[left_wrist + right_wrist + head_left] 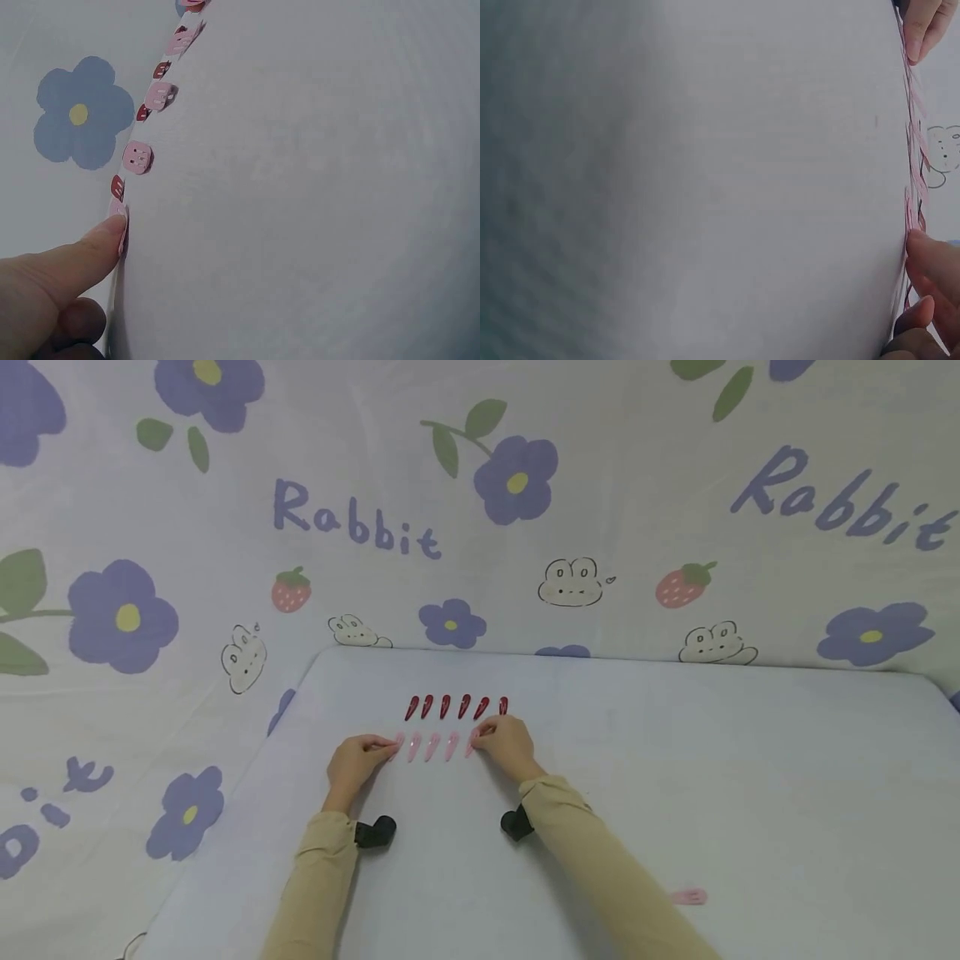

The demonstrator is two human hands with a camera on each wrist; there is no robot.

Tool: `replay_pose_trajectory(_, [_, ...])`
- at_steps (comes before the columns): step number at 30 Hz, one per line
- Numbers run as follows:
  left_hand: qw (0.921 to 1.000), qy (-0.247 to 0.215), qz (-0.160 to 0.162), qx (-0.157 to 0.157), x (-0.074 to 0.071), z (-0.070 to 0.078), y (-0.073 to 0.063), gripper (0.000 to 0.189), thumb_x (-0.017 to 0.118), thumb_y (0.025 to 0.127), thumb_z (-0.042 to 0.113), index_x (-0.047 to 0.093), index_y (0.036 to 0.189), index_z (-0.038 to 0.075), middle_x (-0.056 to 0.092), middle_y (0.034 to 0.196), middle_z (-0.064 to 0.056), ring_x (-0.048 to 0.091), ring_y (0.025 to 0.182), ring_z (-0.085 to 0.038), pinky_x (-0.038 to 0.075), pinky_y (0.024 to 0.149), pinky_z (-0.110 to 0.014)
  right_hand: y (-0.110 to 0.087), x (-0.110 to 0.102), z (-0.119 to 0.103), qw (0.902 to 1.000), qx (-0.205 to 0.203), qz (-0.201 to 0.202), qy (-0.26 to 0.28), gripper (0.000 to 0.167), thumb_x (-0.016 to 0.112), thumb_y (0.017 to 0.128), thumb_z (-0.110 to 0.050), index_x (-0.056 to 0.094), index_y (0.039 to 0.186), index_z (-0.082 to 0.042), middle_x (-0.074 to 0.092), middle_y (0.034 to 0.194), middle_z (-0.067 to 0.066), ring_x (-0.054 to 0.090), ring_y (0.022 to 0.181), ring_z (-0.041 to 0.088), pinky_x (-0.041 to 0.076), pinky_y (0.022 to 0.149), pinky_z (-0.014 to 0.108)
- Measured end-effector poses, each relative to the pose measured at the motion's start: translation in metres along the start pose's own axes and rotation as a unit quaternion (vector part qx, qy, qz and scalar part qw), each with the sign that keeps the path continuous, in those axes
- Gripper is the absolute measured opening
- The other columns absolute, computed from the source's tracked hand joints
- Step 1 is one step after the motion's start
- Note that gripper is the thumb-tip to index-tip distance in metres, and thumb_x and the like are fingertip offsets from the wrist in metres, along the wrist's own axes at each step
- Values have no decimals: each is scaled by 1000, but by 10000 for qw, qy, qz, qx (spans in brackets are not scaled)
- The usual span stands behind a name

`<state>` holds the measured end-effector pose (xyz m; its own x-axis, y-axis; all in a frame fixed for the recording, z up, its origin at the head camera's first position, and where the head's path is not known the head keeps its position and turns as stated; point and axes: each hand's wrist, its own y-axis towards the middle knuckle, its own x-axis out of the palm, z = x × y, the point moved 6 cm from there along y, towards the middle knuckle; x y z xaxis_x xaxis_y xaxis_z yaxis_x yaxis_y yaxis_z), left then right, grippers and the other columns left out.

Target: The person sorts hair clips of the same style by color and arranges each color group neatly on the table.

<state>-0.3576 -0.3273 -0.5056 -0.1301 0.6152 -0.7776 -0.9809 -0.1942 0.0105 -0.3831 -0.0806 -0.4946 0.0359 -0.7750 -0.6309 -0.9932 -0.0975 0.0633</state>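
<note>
Several pink snap hair clips stand in a row on the white table, the middle one [432, 747] among them, below a row of dark red hair clips [446, 707]. My left hand [356, 767] pinches the pink hair clip at the row's left end [118, 208], its thumb on the clip in the left wrist view. At the right end, my right hand [508, 745] pinches another pink hair clip [470, 745] between thumb and fingers. Its fingers overlap the lower part of the rightmost red clip [503, 703].
A further pink hair clip [692, 897] lies at the lower right beside my right sleeve [611, 868]. Behind the white table [750, 777] hangs a cloth [630, 510] printed with flowers, strawberries and rabbits. A black wrist camera [377, 832] sits on the left wrist.
</note>
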Motion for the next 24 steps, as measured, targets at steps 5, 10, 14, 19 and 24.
replay_pose_trajectory(5, [9998, 138, -7, -133, 1, 2, 0, 27, 70, 76, 35, 72, 89, 11, 54, 64, 3, 43, 61, -15, 30, 53, -27, -1, -1, 2, 9999, 84, -80, 3, 16, 72, 73, -15, 70, 86, -6, 64, 81, 4, 54, 72, 16, 41, 61, 29])
replay_pose_trajectory(10, [9997, 169, -12, -182, 0, 2, 0, 29, 70, 76, 36, 72, 90, 11, 55, 66, 2, 44, 62, -16, 31, 53, -27, -2, -2, 0, 9999, -151, -1, -75, 20, 71, 75, -15, 71, 92, -6, 66, 86, 6, 56, 76, 19, 42, 63, 30])
replay_pose_trajectory(14, [9997, 154, 26, -165, 0, 3, 1, 28, 70, 77, 35, 72, 91, 10, 57, 69, 0, 44, 64, -17, 31, 55, -28, -2, -2, 1, 9998, -169, 5, -92, 22, 71, 75, -17, 71, 95, -7, 66, 87, 5, 56, 77, 19, 42, 64, 30])
replay_pose_trajectory(19, [9998, 131, 24, -144, 1, 5, 0, 28, 70, 77, 34, 72, 91, 9, 54, 67, 0, 43, 63, -17, 30, 54, -28, -2, -2, 3, 9999, -163, -19, -5, 23, 71, 75, -18, 71, 96, -7, 65, 84, 4, 54, 73, 17, 41, 63, 30])
replay_pose_trajectory(24, [9997, 162, -12, -171, 0, 6, -1, 29, 69, 77, 35, 71, 91, 10, 55, 67, 0, 44, 63, -17, 31, 54, -28, -5, -5, 4, 9992, -366, 66, 136, 24, 71, 74, -16, 70, 95, -5, 63, 80, 4, 49, 69, 14, 39, 61, 27])
